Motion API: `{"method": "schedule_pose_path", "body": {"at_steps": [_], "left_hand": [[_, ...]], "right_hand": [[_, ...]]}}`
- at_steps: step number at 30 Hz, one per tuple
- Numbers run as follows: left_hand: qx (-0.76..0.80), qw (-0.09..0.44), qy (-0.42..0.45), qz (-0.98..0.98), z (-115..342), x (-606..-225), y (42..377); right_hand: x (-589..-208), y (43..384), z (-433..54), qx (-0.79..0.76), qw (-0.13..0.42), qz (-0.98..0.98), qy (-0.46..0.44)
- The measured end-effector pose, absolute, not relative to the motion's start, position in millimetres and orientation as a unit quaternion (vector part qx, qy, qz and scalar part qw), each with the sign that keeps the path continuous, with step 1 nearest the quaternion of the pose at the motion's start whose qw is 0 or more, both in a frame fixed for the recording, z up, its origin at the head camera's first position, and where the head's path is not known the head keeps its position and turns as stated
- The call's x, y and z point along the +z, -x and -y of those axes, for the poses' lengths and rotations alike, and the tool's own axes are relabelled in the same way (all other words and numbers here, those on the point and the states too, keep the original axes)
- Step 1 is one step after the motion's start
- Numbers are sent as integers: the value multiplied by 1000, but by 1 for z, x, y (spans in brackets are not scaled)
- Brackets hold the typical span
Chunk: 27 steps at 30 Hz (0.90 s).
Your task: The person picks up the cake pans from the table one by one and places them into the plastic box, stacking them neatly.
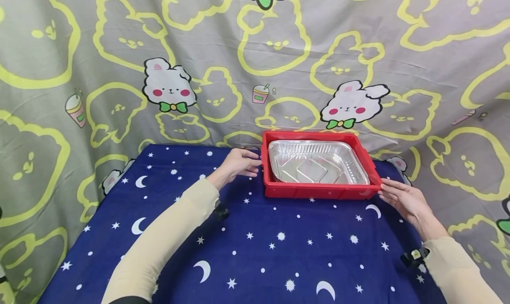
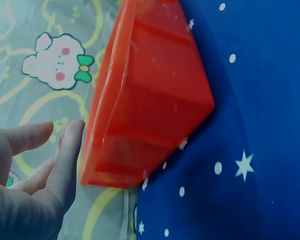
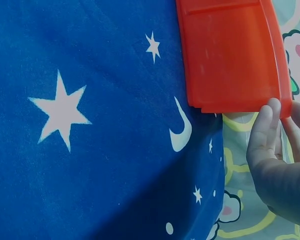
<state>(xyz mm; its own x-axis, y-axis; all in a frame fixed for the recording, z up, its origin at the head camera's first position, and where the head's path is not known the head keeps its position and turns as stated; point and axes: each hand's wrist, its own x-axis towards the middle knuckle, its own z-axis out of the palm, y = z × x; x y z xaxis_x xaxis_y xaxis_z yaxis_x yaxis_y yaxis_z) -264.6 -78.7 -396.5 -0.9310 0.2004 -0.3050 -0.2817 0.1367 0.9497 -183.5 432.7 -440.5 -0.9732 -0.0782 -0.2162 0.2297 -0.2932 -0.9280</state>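
A red plastic bin (image 1: 322, 191) sits on the far right part of the table, and inside it lies a silver foil tray (image 1: 318, 162) with ribbed walls and a diamond pattern on its bottom. My left hand (image 1: 240, 163) is at the bin's left side, fingertips right by the rim. In the left wrist view its thumb and fingers are apart, with nothing between them. At the bin's front right corner, my right hand (image 1: 408, 202) has its fingertips on the rim, the fingers fairly straight. The right wrist view shows the fingers (image 3: 264, 125) against that corner of the bin (image 3: 230, 60).
A dark blue cloth (image 1: 259, 255) with white stars and moons covers the table. Behind it and along the sides hangs a grey curtain (image 1: 223, 43) with yellow outlines and white rabbits. A dark strapped device (image 1: 415, 256) is on the right wrist.
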Motion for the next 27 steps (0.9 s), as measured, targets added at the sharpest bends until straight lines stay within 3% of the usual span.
{"method": "schedule_pose_path", "body": {"at_steps": [16,22,27], "left_hand": [[588,138,-13,-797,122,-390,239],[537,102,-48,-836,142,-386,224],[458,40,-77,-885,160,-386,211]], "right_hand": [[-441,173,-428,-788,76,-606,-83],[-438,163,-424,-750,0,-653,-102],[-436,156,-415,-646,-86,-753,-92]]}}
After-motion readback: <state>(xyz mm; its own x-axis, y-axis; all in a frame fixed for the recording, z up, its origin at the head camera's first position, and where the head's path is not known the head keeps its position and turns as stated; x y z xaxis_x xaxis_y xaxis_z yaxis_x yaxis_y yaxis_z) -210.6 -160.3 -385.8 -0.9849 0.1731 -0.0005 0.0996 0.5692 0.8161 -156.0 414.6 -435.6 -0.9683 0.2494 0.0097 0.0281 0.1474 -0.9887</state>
